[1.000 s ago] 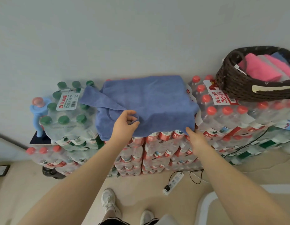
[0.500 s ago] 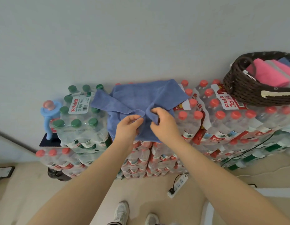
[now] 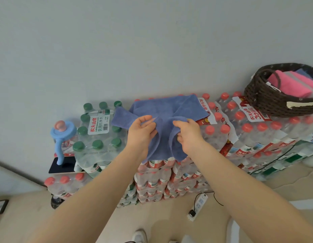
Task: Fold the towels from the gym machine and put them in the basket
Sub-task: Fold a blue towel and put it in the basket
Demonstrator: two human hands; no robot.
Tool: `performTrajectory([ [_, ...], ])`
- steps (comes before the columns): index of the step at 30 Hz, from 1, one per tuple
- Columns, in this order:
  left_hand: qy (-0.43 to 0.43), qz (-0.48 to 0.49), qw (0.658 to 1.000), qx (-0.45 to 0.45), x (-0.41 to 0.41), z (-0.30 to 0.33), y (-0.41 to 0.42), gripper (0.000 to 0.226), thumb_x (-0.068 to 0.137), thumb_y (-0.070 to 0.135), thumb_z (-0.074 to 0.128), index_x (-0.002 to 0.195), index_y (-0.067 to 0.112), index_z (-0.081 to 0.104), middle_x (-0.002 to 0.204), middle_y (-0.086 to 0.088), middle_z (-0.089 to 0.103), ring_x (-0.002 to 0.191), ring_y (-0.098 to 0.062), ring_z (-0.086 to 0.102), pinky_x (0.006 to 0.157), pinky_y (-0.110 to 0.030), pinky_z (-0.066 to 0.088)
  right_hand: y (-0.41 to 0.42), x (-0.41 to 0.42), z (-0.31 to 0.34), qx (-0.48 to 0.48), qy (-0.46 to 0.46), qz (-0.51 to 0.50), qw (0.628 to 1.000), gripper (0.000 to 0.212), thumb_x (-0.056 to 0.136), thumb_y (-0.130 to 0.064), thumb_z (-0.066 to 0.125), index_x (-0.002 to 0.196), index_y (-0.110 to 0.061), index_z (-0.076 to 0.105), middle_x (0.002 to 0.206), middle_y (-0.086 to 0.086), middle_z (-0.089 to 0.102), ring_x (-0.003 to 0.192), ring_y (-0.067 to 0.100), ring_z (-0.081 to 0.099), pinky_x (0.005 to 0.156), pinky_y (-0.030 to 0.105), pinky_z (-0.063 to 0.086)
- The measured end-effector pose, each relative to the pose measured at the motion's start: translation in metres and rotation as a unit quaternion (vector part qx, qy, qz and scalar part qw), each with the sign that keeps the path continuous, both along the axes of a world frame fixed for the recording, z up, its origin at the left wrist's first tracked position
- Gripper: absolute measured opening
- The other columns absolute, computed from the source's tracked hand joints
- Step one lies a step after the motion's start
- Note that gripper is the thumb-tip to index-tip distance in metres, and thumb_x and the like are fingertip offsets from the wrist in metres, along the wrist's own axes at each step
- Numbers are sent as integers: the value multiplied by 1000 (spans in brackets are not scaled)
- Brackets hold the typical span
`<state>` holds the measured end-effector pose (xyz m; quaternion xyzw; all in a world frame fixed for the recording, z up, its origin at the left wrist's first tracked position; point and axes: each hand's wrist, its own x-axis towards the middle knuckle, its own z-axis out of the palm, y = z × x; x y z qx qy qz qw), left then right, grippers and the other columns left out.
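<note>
Blue towel (image 3: 167, 109) lies on top of stacked shrink-wrapped water bottle packs (image 3: 227, 135) against a pale wall (image 3: 134, 41), front part bunched and hanging over the stack edge. Left hand (image 3: 140, 133) pinches a fold of the towel between thumb and curled fingers; right hand (image 3: 188, 133) grips the neighbouring fold, fingers curled round the cloth, the two hands close together near the towel's middle. One towel corner sticks out left over a green-capped pack (image 3: 98, 132), whose white label (image 3: 99, 125) reads 农夫山泉 in red with 饮用纯净水 below and a barcode. Red-capped packs right of the towel carry a label (image 3: 252, 111) with 农夫山泉 and "30" in red plus a barcode; smaller print too small to read. Dark woven basket (image 3: 275, 100) sits on the red-capped packs at far right, well apart from the hands, with folded pink towels (image 3: 290, 85) and a bit of blue cloth inside. Blue flexible holder (image 3: 62, 137) with a pink knob stands left of the green pack, over a dark phone or tablet (image 3: 62, 166). White power strip (image 3: 197, 206) with black cable on the beige floor (image 3: 26, 216). White shoes (image 3: 140, 236) at the bottom edge.
</note>
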<state>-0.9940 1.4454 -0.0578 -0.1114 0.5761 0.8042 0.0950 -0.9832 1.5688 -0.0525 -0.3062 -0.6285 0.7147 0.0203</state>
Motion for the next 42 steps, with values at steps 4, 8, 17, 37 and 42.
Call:
performTrajectory([
  [4,19,6,1000,-1,-10,7,-1,13,89,1,54,90,14,55,76,0,61,66,-7,60,68,-17,53,-9,2,6,345,133,69,926,14,84,-2,51,87,-15,55,78,-7,55,67,5,49,55,12,39],
  [8,-19,-67,995,76,-9,11,5,18,92,0,50,108,0,58,96,-16,66,86,-22,65,83,-29,56,-30,-2,5,344,180,102,916,16,86,-1,53,98,-9,60,98,3,55,83,11,51,65,6,40],
  [17,-32,-65,995,61,-17,5,-13,25,92,3,51,116,0,57,103,-14,67,91,-19,66,83,-26,55,-51,4,1,451,206,57,866,28,93,-8,51,119,-5,61,98,2,47,82,8,46,72,-2,34],
  [37,40,-108,993,-40,-10,-5,-37,18,93,4,49,106,5,62,101,-11,69,95,-20,67,85,-30,54,-80,10,-15,310,237,-9,921,15,87,-5,60,94,-17,55,80,-21,55,74,-16,55,68,2,43],
  [42,20,-133,991,1,-6,-3,-41,18,94,9,48,97,9,66,95,-8,69,92,-17,66,82,-25,55,-69,15,-15,353,228,95,903,25,90,4,47,108,-8,60,91,-18,58,83,-15,56,76,1,42],
])
